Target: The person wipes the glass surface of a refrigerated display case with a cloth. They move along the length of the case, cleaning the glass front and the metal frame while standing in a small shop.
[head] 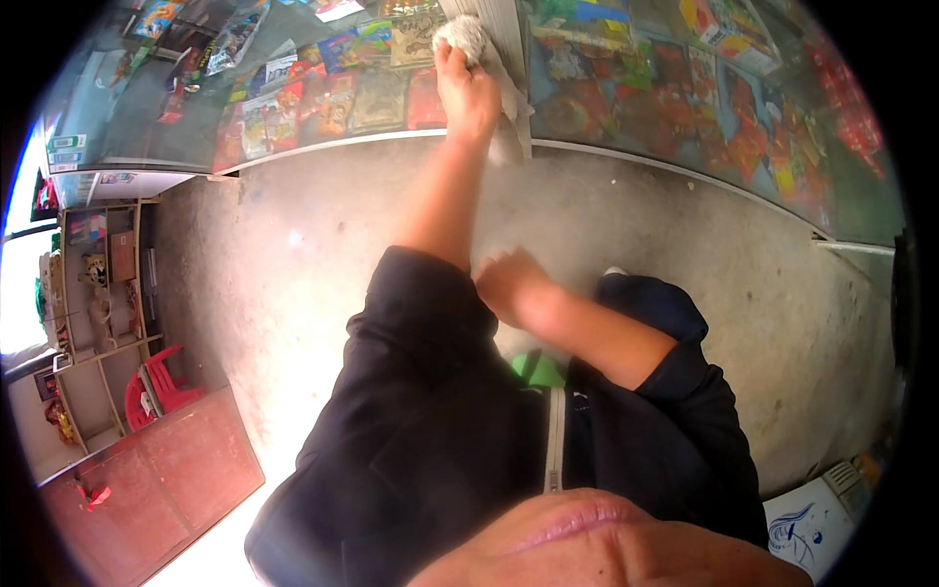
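Observation:
My left hand [469, 92] is stretched out to the glass display counter [411, 134], its fingers closed on a pale, bunched cloth [462, 38]. More of the pale cloth hangs below this hand, along the whitish upright frame [506, 44] between two glass cases. Packets in many colours [271, 117] lie behind the glass. Bent in front of my body, my right hand [513, 282] is blurred, with its fingers curled in; no object shows in it.
Concrete floor [293, 242] lies between me and the counter. Shelves [103, 293], a red plastic chair [172, 385] and a reddish panel [161, 477] are at the left. A white box-like thing with a blue drawing [807, 528] is at the lower right.

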The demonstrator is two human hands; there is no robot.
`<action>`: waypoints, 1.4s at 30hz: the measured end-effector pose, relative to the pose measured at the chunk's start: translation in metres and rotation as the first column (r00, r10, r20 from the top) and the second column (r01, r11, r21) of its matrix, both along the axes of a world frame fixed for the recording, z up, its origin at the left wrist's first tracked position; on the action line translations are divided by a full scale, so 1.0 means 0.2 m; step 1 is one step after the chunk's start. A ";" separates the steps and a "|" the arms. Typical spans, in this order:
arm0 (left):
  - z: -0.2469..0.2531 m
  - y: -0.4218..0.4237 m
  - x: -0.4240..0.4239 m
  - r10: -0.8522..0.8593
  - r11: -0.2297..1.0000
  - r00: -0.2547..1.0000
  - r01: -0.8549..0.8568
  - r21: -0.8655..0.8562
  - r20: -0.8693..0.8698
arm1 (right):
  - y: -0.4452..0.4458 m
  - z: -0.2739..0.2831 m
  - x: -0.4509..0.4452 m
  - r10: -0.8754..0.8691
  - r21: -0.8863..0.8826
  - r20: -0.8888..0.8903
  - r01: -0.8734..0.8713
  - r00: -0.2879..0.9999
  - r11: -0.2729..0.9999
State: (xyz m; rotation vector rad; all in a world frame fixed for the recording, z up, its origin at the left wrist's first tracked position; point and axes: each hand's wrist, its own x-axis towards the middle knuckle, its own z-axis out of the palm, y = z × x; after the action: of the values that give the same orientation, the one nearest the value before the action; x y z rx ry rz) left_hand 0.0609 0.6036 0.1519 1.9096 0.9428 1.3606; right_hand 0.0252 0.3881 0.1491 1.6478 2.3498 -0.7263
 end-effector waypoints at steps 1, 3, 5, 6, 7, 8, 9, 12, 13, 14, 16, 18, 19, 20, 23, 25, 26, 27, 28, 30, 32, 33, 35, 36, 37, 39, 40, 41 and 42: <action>-0.02 0.00 0.00 -0.001 1.000 1.000 0.001 -0.022 -0.008 | 0.01 0.01 0.00 0.009 -0.018 0.007 -0.009 1.000 1.000; 0.01 0.00 0.00 -0.034 0.997 0.999 0.035 -0.074 0.012 | 0.01 0.04 0.00 0.005 -0.029 0.007 -0.004 1.000 1.000; 0.08 0.00 0.01 -0.056 0.998 0.998 0.056 -0.005 0.014 | 0.00 0.05 0.00 -0.025 -0.017 -0.006 0.025 1.000 1.000; 0.16 -0.01 0.01 -0.061 0.998 0.998 0.060 0.030 0.027 | -0.01 0.04 -0.01 -0.024 0.001 -0.008 0.024 1.000 1.000; 0.26 -0.02 0.02 -0.068 0.996 0.997 0.065 0.063 0.040 | -0.02 0.02 -0.01 -0.025 0.018 -0.010 0.025 1.000 1.000; 0.33 -0.03 0.03 -0.076 0.993 0.996 0.070 0.098 0.055 | -0.02 0.00 -0.01 -0.026 0.037 -0.010 0.026 1.000 0.999; 0.35 0.00 0.04 -0.140 0.987 0.980 0.125 0.103 0.144 | -0.02 0.00 -0.01 -0.027 0.029 -0.011 0.027 1.000 0.999; 0.24 -0.01 0.05 0.011 0.986 0.999 -0.018 0.168 0.046 | -0.02 -0.01 0.01 -0.027 0.010 -0.018 0.027 0.999 1.000; 0.19 -0.02 0.05 0.052 0.987 0.998 -0.055 0.152 0.021 | -0.02 -0.03 0.01 -0.023 0.010 -0.021 0.023 1.000 1.000; 0.15 -0.03 0.05 0.031 0.992 0.999 -0.033 0.121 0.022 | -0.02 -0.04 0.02 -0.019 0.012 -0.023 0.019 1.000 1.000; 0.06 -0.04 0.03 -0.012 0.998 1.000 0.010 0.063 0.023 | -0.02 -0.02 0.01 -0.017 0.005 -0.004 0.017 1.000 1.000; 0.00 -0.02 0.01 -0.037 0.998 0.999 0.036 -0.060 -0.019 | -0.01 0.01 0.01 -0.004 -0.018 0.008 0.005 1.000 1.000; -0.02 -0.01 0.00 -0.066 0.991 0.998 0.063 -0.119 -0.020 | 0.00 0.04 0.00 0.008 -0.039 0.010 -0.007 1.000 0.999; -0.04 0.00 -0.01 -0.094 0.980 0.995 0.089 -0.179 -0.020 | 0.00 0.06 0.00 0.020 -0.060 0.012 -0.019 1.000 0.998; -0.01 0.02 -0.01 -0.033 0.969 0.998 0.018 -0.246 -0.055 | 0.00 0.05 -0.02 0.006 -0.032 0.007 -0.006 1.000 0.999; 0.17 -0.02 0.01 -0.047 0.999 0.999 0.047 0.019 0.002 | -0.01 0.02 0.00 -0.012 -0.002 -0.003 0.012 1.000 1.000; 0.27 -0.04 0.02 -0.053 0.987 0.998 0.049 0.152 0.028 | -0.01 0.02 0.00 -0.015 0.013 -0.011 0.015 1.000 1.000; 0.32 -0.04 0.03 -0.071 0.981 0.995 0.057 0.186 0.071 | -0.02 0.01 0.00 -0.021 0.023 -0.011 0.022 1.000 0.999; 0.35 -0.03 0.05 -0.092 0.974 0.989 0.066 0.217 0.115 | -0.02 -0.01 0.00 -0.030 0.030 -0.009 0.030 1.000 0.999; 0.33 -0.02 0.06 -0.093 0.974 0.983 0.057 0.219 0.158 | -0.03 -0.02 0.00 -0.029 0.039 -0.015 0.030 0.999 0.999; 0.25 -0.03 0.06 -0.050 0.987 0.986 0.024 0.161 0.157 | -0.03 -0.02 0.00 -0.009 0.044 -0.029 0.011 1.000 0.999; 0.20 -0.02 0.05 -0.018 0.992 0.994 0.004 0.126 0.109 | -0.02 -0.02 0.01 -0.002 0.022 -0.017 0.002 1.000 1.000; 0.09 0.01 0.03 -0.035 0.999 0.996 0.036 -0.012 0.087 | -0.01 -0.02 0.00 0.025 -0.009 0.003 -0.025 1.000 1.000; 0.03 0.02 0.03 -0.047 0.995 0.996 0.054 -0.083 0.079 | 0.00 -0.03 0.00 0.019 -0.005 0.001 -0.019 1.000 1.000; 0.00 0.04 0.01 -0.042 0.990 0.999 0.046 -0.133 0.027 | 0.00 -0.04 -0.01 0.014 -0.001 -0.002 -0.014 1.000 1.000; -0.01 0.06 -0.02 -0.087 0.960 0.996 0.075 -0.269 -0.032 | 0.01 -0.04 -0.01 0.003 0.007 -0.012 -0.003 1.000 1.000; 0.04 0.04 -0.03 -0.118 0.936 0.991 0.092 -0.339 -0.057 | 0.01 -0.03 -0.01 -0.005 0.010 -0.018 0.005 1.000 1.000; 0.09 0.02 -0.04 -0.092 0.926 0.993 0.056 -0.372 -0.078 | 0.01 -0.02 0.00 -0.014 0.013 -0.025 0.014 1.000 1.000; 0.16 0.01 -0.05 -0.062 0.958 0.998 0.053 -0.280 -0.024 | 0.01 -0.02 0.00 -0.015 0.017 -0.027 0.016 1.000 1.000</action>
State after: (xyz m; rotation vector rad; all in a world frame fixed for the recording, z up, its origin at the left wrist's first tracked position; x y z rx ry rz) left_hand 0.0515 0.6047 0.1842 1.7339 1.0277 1.1006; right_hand 0.0251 0.3905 0.1460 1.6756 2.3703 -0.7376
